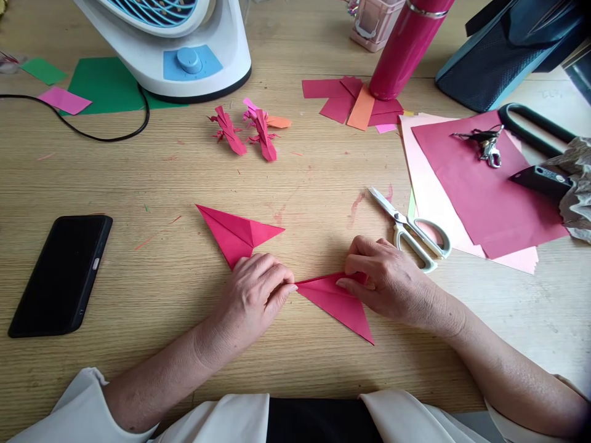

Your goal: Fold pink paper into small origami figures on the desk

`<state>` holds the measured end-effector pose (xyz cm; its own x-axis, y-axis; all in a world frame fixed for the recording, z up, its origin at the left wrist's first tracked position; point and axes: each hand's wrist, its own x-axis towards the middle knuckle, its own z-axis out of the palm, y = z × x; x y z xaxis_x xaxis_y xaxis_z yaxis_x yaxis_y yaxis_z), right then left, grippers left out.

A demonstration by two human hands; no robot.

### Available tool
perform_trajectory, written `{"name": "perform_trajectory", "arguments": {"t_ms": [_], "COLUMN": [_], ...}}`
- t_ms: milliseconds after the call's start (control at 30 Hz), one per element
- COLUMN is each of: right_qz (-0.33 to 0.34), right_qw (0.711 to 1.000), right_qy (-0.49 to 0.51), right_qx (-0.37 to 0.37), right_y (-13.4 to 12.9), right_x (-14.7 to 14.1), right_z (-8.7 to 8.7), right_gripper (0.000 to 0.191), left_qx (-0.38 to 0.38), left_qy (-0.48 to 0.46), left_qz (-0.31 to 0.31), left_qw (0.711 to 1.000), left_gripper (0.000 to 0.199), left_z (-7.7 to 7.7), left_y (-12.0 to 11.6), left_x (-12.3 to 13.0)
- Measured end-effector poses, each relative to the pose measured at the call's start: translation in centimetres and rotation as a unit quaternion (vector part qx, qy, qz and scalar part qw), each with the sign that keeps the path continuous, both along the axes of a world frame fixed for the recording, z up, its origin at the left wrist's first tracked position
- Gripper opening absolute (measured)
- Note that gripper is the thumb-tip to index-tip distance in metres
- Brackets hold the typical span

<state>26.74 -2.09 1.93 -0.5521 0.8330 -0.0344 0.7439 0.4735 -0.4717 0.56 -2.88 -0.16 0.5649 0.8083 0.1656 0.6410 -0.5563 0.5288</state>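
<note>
A folded piece of pinkish-red paper (340, 298) lies low over the table between my hands. My left hand (259, 289) pinches its pointed left tip between thumb and finger. At its upper right corner, my right hand (385, 280) grips the folded edge with thumb and fingers, which hide that corner. A second folded red paper (237, 232), triangular with creases, rests just beyond my left hand, its lower end partly covered by that hand. White-handled scissors (409, 231) lie slightly spread beyond my right hand.
Small folded paper figures (263, 134) sit mid-table, beyond them a white fan base (198, 58). A black phone (60, 277) lies left. Red sheets (484, 191) with keys (490, 147) are at right, near a pink bottle (406, 49) and paper strips (339, 109). A black cord (106, 139) curves at left.
</note>
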Motion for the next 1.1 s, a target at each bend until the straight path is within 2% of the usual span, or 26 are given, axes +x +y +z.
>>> {"name": "perform_trajectory", "arguments": {"t_ms": [267,433,567,733,833,1100], "right_qz": [-0.020,-0.025,-0.030,-0.027,-0.027,-0.022], "right_qw": [1.000,1.000,1.000,1.000,1.000,1.000], "right_qy": [0.005,0.002,0.002,0.004,0.005,0.012], "right_qx": [-0.002,0.000,0.003,0.005,0.002,-0.005], "right_y": [0.0,0.0,0.0,0.1,0.1,0.2], "right_x": [-0.1,-0.2,-0.2,-0.2,-0.2,-0.1], "right_z": [0.0,0.0,-0.1,-0.1,-0.2,-0.3], "right_gripper": [0.019,0.018,0.018,0.021,0.021,0.022], "left_qx": [-0.003,0.003,0.064,0.193,0.212,0.208], "left_qy": [0.016,0.021,0.016,0.062,0.084,0.135], "left_qz": [0.021,0.008,-0.014,-0.095,-0.117,-0.126], "left_qw": [1.000,1.000,0.998,0.975,0.967,0.961], "left_gripper": [0.019,0.017,0.014,0.033,0.033,0.037], "left_z": [0.2,0.3,0.4,0.5,0.5,1.0], "left_y": [-0.1,0.0,-0.2,-1.1,-1.6,-3.2], "left_x": [0.5,0.5,0.4,0.3,0.5,0.6]}}
